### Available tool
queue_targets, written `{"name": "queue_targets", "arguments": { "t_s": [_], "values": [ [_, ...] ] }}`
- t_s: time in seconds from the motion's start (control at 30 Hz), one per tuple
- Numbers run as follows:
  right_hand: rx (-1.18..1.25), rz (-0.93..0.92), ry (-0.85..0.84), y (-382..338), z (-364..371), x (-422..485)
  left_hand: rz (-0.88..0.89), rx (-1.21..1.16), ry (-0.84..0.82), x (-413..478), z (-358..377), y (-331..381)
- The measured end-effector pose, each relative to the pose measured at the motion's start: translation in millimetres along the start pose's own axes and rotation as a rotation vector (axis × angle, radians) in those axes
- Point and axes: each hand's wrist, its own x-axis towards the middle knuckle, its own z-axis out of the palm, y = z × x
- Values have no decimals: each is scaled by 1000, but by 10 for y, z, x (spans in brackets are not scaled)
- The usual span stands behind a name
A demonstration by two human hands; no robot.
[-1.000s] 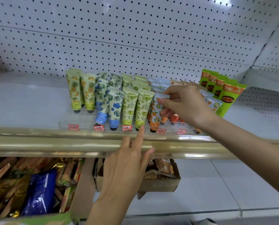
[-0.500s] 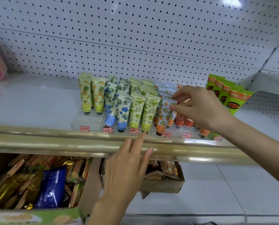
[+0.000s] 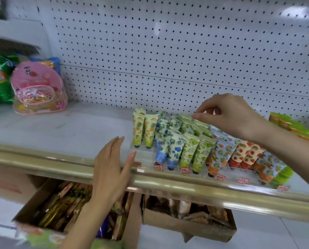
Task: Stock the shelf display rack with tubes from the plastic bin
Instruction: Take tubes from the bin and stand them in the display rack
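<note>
Right hand reaches in from the right, wrist raised, fingers curled, thumb and forefinger tips at the top of a back-row green tube standing in the clear rack; can't tell if it actually pinches. Left hand is flat with straight fingers, holding nothing, over the gold shelf edge.

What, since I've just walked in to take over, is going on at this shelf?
A person is filling the clear plastic display rack of patterned tubes. The right hand has fingertips on a green leaf-print tube in a back row; a firm pinch isn't clear. The left hand is open beside the rack's front-left corner.
</note>
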Motion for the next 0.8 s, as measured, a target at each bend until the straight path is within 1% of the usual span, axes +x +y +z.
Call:
{"name": "queue_targets", "arguments": {
  "t_s": [0.1,0.2,0.37,0.53,0.6,0.67,0.73,0.8],
  "values": [
    [-12,4,-143,-72,115,195,2,12,-56,148,71,-74],
    [-39,11,-247,-85,169,310,33,110,-80,165,154,-120],
    [-56,27,-288,-162,169,296,34,146,-84,174,181,-179],
    [-148,-8,-334,-275,222,190,50,197,-119,177,193,-189],
    [-219,-40,-335,-316,220,107,46,174,-148,180,154,-169],
    [-267,-97,-295,-356,219,-37,40,93,-157,175,72,-121],
    [-273,-189,-218,-412,262,-288,47,7,-109,90,-44,-37],
    [-259,-310,-127,-465,384,-611,67,-54,-24,-116,-155,51]
  ]
}}
